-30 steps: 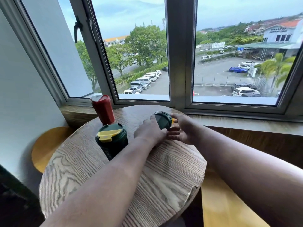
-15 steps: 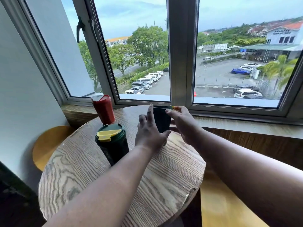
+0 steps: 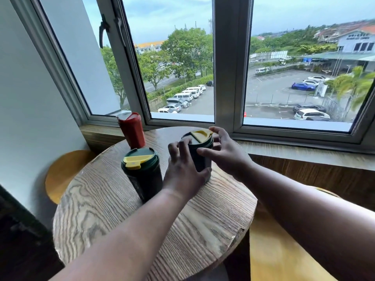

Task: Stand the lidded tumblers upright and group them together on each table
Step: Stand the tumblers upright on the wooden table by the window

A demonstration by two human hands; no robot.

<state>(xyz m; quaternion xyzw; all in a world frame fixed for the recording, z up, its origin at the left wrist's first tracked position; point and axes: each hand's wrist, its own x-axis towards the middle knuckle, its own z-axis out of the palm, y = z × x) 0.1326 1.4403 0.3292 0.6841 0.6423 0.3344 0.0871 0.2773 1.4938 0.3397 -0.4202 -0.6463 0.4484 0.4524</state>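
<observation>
**Grouping step — the third tumbler stands upright on the round counter (image 3: 125,226), both hands around it.**

From large to small: the green tumbler (image 3: 200,153) stands right of the near green tumbler (image 3: 142,171), with the red tumbler (image 3: 131,129) at the window edge; the left hand (image 3: 182,171) wraps its lower body, the right hand (image 3: 225,151) cups its side and yellow-flapped lid. The next move likely calls for sliding it left — upright — until it sits beside the others.

Daylight enters through the window (image 3: 203,63); overcast sky, scene bright, no harsh glare. Soft shadows fall toward the camera on the round table (image 3: 142,230). Wide-angle distortion bows the frame edges. Lower left corner is dark; forearms slightly soft.
</observation>
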